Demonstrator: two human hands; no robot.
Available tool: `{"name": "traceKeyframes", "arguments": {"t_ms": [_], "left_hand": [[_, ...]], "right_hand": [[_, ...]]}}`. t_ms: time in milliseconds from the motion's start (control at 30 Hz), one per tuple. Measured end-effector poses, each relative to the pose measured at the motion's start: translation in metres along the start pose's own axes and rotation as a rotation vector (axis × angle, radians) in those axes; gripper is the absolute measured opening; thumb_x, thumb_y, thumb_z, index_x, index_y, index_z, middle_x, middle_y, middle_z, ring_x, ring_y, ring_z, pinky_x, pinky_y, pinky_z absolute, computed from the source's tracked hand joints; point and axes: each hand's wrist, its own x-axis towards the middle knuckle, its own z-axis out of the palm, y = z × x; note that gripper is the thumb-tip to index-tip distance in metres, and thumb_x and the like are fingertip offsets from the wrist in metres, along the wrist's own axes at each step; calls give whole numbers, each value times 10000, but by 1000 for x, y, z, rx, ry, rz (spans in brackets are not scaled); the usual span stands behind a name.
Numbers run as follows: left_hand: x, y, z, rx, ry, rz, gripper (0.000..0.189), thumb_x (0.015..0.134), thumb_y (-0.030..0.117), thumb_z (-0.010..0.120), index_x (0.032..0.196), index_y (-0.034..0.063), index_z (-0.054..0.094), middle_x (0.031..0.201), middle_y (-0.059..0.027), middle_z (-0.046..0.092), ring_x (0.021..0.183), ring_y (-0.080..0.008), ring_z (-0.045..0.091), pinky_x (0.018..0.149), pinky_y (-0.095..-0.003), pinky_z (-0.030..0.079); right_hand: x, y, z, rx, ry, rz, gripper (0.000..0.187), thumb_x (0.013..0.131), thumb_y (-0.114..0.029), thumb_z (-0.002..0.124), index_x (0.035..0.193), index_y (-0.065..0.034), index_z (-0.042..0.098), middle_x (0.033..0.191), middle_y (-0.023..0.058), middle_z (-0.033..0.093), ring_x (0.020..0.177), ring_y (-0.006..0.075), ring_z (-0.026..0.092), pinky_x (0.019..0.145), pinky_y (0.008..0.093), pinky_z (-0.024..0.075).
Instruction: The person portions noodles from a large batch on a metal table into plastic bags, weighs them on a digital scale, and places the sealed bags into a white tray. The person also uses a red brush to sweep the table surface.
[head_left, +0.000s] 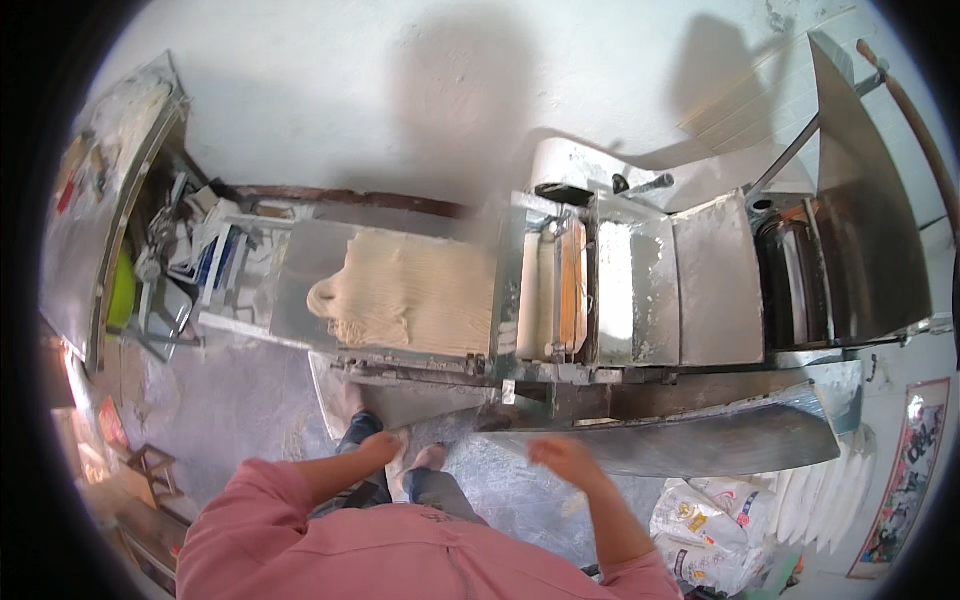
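Observation:
A thick layer of pale, fine-ridged dough (412, 289), perhaps noodle strands, lies on a flat metal board (296, 259) left of a dough-rolling machine. The machine's pale roller (529, 296) and orange-brown bar (574, 289) sit just right of the dough. My left hand (380, 450) hangs over my leg, below the dough and apart from it. My right hand (564, 459), slightly blurred, is raised near the left end of a slanted metal panel (667, 439). No object shows in either hand; how far the fingers are closed is unclear.
White flour (615, 292) fills part of a metal trough beside a flat plate (716, 285). A tall curved metal sheet (862, 202) rises at far right. Printed sacks (709, 525) stand on the floor at lower right. A worktable (97, 195) and small wooden stool (154, 469) are at left.

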Motion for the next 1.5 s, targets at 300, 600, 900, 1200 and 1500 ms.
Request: {"name": "traceKeyframes", "arguments": {"t_ms": [300, 600, 900, 1200, 1500], "left_hand": [[35, -113, -117, -144, 144, 124, 388, 788, 342, 544, 920, -8, 650, 947, -236, 644, 933, -375, 611, 834, -448, 473], [80, -145, -98, -369, 134, -71, 224, 853, 269, 552, 927, 60, 581, 840, -141, 662, 669, -280, 648, 567, -408, 506], [169, -96, 1, -1364, -259, -413, 336, 931, 332, 375, 1156, 109, 490, 1240, -162, 533, 1098, -280, 536, 710, -386, 441], [268, 36, 29, -1718, -31, -394, 450, 828, 127, 527, 1268, 151, 438, 1106, -44, 574, 961, -220, 545, 802, -435, 448], [235, 104, -1, -1935, 424, -466, 493, 718, -28, 516, 1195, 72, 450, 985, -90, 581, 734, -187, 527, 601, -310, 440]], "right_hand": [[87, -194, -296, -864, 1202, 967, 456, 871, -324, 552, 1218, -49, 442, 1271, 222, 493, 1108, 376, 546, 875, 546, 452], [145, -232, -117, -1163, 864, 184, 293, 828, -195, 595, 1061, -44, 501, 896, 168, 605, 790, 331, 628, 687, 439, 508], [483, -148, 74, -367, 632, -187, 220, 863, -153, 525, 1036, -30, 585, 1043, 140, 616, 984, 295, 586, 860, 398, 441], [597, 95, -67, -1293, 421, 538, 320, 871, -261, 464, 966, -47, 682, 1025, 171, 650, 1005, 328, 610, 788, 472, 494], [649, 179, -141, -1285, 98, 149, 442, 932, -337, 292, 924, -42, 621, 1012, 245, 631, 909, 446, 593, 779, 521, 440]]}}
